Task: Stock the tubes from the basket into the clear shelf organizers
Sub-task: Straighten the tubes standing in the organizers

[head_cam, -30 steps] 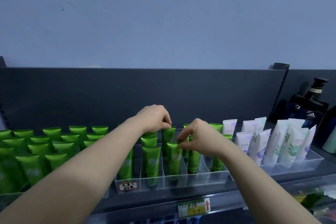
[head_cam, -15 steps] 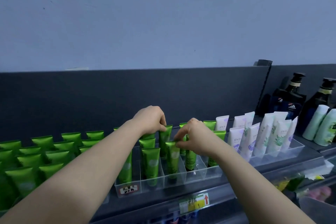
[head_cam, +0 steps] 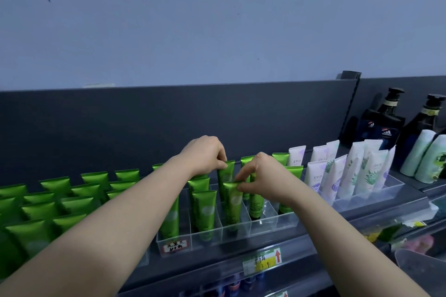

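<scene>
From the head camera, both my forearms reached up from the bottom of the frame to the middle of the shelf (head_cam: pixel 301 241). My left hand (head_cam: pixel 205 154) was curled, thumb and fingertips pinching the crimped top of the rear green tube (head_cam: pixel 228 171), which stood upright in the clear organizer (head_cam: pixel 265 224) at centre frame. My right hand (head_cam: pixel 261 176), just to the right and touching distance from the left, pinched the top edge of the front green tube (head_cam: pixel 233 202), which stood cap down in the same lane, directly in front of the rear one. More tubes stood in the lanes on either side. A handwritten label (head_cam: pixel 175 246) was stuck on the organizer's lower left corner, and a yellow price tag (head_cam: pixel 261 261) sat on the shelf edge below. Rows of other green tubes (head_cam: pixel 60 200) filled the left of the frame; white tubes (head_cam: pixel 337 176) and dark pump bottles (head_cam: pixel 386 123) stood at the right.
</scene>
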